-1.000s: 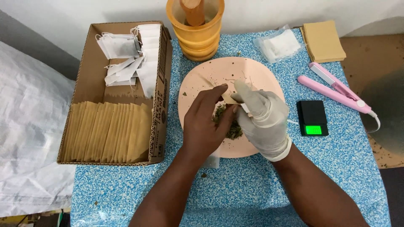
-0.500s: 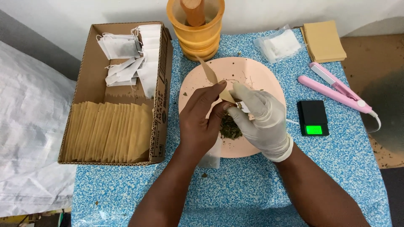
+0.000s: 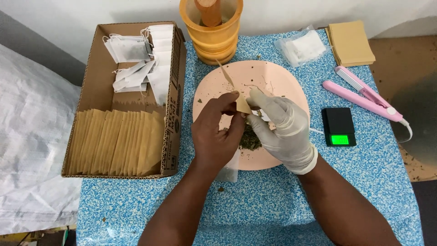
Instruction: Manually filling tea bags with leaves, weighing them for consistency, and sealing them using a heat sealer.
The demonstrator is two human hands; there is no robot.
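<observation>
Over the pink plate (image 3: 273,77), the bare left hand (image 3: 216,134) and gloved right hand (image 3: 280,127) both pinch a brown paper (image 3: 242,105) above green herbs (image 3: 249,139).

both my hands are over the pink plate (image 3: 273,75), bare left hand (image 3: 216,136) and gloved right hand (image 3: 282,127) pinching a small brown paper packet (image 3: 242,105) above the green dried herbs (image 3: 249,139), cardboard box (image 3: 98,82) off left.

This looks like a small home packing station for herbal tea. A blue speckled table (image 3: 255,200) bears a wooden mortar (image 3: 214,34) at the far edge, a pocket scale (image 3: 339,126) and pink heat sealer (image 3: 364,93) on the right, and a cardboard box (image 3: 98,82) of sachets and envelopes on the left (white sacking beyond it).
</observation>
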